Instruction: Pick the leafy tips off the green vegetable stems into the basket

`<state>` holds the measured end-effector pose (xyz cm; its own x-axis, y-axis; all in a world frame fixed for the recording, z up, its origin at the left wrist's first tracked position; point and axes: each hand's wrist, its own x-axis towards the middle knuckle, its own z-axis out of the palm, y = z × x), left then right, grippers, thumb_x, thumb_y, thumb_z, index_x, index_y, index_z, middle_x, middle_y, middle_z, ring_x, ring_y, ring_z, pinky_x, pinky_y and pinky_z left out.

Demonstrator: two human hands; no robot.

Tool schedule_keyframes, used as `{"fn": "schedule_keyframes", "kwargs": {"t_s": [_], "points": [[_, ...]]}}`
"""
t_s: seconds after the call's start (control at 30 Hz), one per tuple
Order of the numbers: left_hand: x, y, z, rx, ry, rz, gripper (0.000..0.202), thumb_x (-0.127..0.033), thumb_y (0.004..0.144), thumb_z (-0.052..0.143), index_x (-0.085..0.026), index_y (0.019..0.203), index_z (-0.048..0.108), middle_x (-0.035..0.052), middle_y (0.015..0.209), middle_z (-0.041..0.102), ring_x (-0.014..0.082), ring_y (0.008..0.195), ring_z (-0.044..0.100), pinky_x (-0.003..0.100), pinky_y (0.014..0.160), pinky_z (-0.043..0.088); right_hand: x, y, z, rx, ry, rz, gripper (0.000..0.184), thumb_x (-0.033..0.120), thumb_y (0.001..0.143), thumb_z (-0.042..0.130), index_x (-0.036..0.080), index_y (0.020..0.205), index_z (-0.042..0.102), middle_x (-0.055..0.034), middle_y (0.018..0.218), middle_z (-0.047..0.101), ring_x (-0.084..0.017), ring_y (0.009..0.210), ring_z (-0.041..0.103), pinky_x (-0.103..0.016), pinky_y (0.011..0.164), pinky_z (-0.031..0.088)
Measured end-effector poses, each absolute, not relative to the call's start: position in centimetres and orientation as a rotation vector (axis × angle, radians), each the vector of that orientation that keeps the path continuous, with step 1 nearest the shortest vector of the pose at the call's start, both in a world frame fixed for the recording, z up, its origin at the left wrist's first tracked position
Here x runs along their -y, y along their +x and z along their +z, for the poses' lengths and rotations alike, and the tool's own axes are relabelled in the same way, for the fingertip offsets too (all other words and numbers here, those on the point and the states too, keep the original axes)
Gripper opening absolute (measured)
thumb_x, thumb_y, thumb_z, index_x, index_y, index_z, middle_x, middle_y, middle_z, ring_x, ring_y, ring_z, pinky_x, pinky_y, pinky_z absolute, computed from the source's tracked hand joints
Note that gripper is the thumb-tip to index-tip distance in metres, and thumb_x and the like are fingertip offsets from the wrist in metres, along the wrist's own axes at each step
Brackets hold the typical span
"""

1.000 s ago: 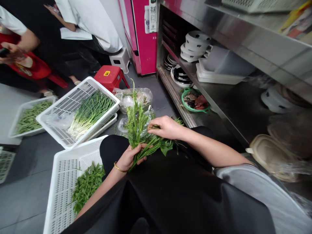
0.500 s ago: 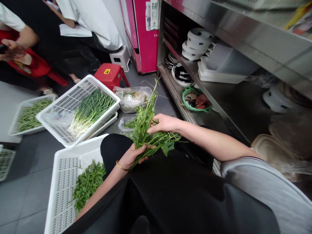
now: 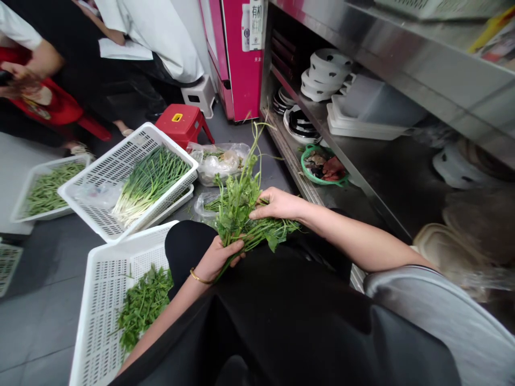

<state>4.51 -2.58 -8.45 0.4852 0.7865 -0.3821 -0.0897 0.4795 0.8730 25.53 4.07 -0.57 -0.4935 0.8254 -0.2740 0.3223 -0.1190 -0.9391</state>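
Note:
A bunch of leafy green stems [image 3: 238, 206] rises above my lap, its thin tips pointing away from me. My left hand [image 3: 225, 253], with a gold bangle at the wrist, is wrapped round the lower stems. On the bunch's right side, my right hand [image 3: 273, 205] is closed with thumb and fingers on some of the stems; a leafy part sticks out to the right below it. More picked greens [image 3: 145, 308] lie in a white perforated basket [image 3: 95, 292] beside my left leg.
Ahead left, a white basket [image 3: 90, 206] holds scallions [image 3: 151, 179], and another holds green beans [image 3: 54, 185]. Plastic bags [image 3: 217, 171] sit on the floor near a red stool [image 3: 179, 123]. Steel shelves [image 3: 354, 150] with dishes stand right. People [image 3: 148, 37] are at the upper left.
The stems in my hands have shifted, and the upper leaves look more bunched and spread. My right hand has moved slightly right; my left keeps its hold.

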Motion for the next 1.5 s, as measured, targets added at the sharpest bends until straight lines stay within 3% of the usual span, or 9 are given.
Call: {"fn": "schedule_keyframes", "kwargs": {"t_s": [0.27, 0.53, 0.77, 1.03, 1.2, 1.37, 1.5], "points": [[2.5, 4.4, -8.3, -0.844, 0.898, 0.561, 0.043, -0.043, 0.074, 0.065, -0.009, 0.099, 0.069, 0.0049, 0.057, 0.06, 0.006, 0.037, 0.041, 0.019, 0.035, 0.026, -3.5, 27.0, 1.1, 1.988, -1.301, 1.044, 0.019, 0.029, 0.074, 0.059, 0.012, 0.079, 0.064, -0.0001, 0.073, 0.059, -0.01, 0.067, 0.048, -0.023, 0.067, 0.035], [2.5, 4.3, -8.3, -0.833, 0.878, 0.537, 0.043, -0.045, 0.072, 0.066, -0.009, 0.095, 0.071, 0.005, 0.054, 0.06, 0.0061, 0.035, 0.04, 0.019, 0.034, 0.024, -4.5, 26.5, 0.1, 1.757, -1.273, 1.345, 0.021, 0.031, 0.069, 0.061, 0.012, 0.078, 0.061, 0.0037, 0.065, 0.05, -0.007, 0.058, 0.039, -0.022, 0.06, 0.032], [2.5, 3.8, -8.4, -0.766, 0.837, 0.545, 0.047, -0.05, 0.069, 0.067, -0.009, 0.09, 0.072, 0.0068, 0.053, 0.062, 0.006, 0.032, 0.04, 0.019, 0.033, 0.022, -4.8, 27.9, 1.3, 1.969, -1.401, 0.992, 0.03, 0.025, 0.078, 0.053, 0.014, 0.104, 0.062, 0.0025, 0.069, 0.054, -0.008, 0.059, 0.042, -0.023, 0.064, 0.034], [2.4, 4.0, -9.0, -0.767, 0.87, 0.551, 0.046, -0.047, 0.073, 0.065, -0.007, 0.093, 0.07, 0.0064, 0.052, 0.061, 0.0062, 0.032, 0.041, 0.019, 0.033, 0.022, -4.8, 28.1, 2.0, 2.355, -1.509, 0.722, 0.021, 0.033, 0.076, 0.059, 0.014, 0.083, 0.065, -0.0001, 0.065, 0.057, -0.01, 0.058, 0.045, -0.022, 0.058, 0.029], [2.3, 4.1, -8.8, -0.774, 0.882, 0.573, 0.043, -0.046, 0.074, 0.064, -0.007, 0.093, 0.07, 0.0063, 0.052, 0.061, 0.0056, 0.032, 0.04, 0.019, 0.034, 0.022, -4.9, 28.6, 2.1, 2.45, -1.567, 0.837, 0.025, 0.038, 0.069, 0.066, 0.014, 0.076, 0.063, 0.0038, 0.056, 0.049, -0.008, 0.052, 0.039, -0.021, 0.054, 0.027], [2.1, 4.1, -9.0, -0.819, 0.843, 0.559, 0.044, -0.046, 0.073, 0.065, -0.008, 0.095, 0.07, 0.0067, 0.053, 0.061, 0.0073, 0.034, 0.042, 0.02, 0.033, 0.022, -4.6, 29.2, 2.3, 2.51, -1.483, 0.819, 0.029, 0.038, 0.081, 0.054, 0.015, 0.067, 0.061, 0.0039, 0.052, 0.044, -0.007, 0.05, 0.034, -0.022, 0.053, 0.024], [2.1, 4.0, -9.5, -0.823, 0.841, 0.539, 0.042, -0.043, 0.075, 0.064, -0.008, 0.096, 0.07, 0.0054, 0.053, 0.059, 0.0067, 0.035, 0.041, 0.019, 0.034, 0.021, -4.5, 29.3, 2.7, 2.47, -1.484, 0.559, 0.037, 0.036, 0.085, 0.048, 0.015, 0.055, 0.054, 0.0032, 0.05, 0.039, -0.007, 0.049, 0.028, -0.025, 0.053, 0.02]]}}
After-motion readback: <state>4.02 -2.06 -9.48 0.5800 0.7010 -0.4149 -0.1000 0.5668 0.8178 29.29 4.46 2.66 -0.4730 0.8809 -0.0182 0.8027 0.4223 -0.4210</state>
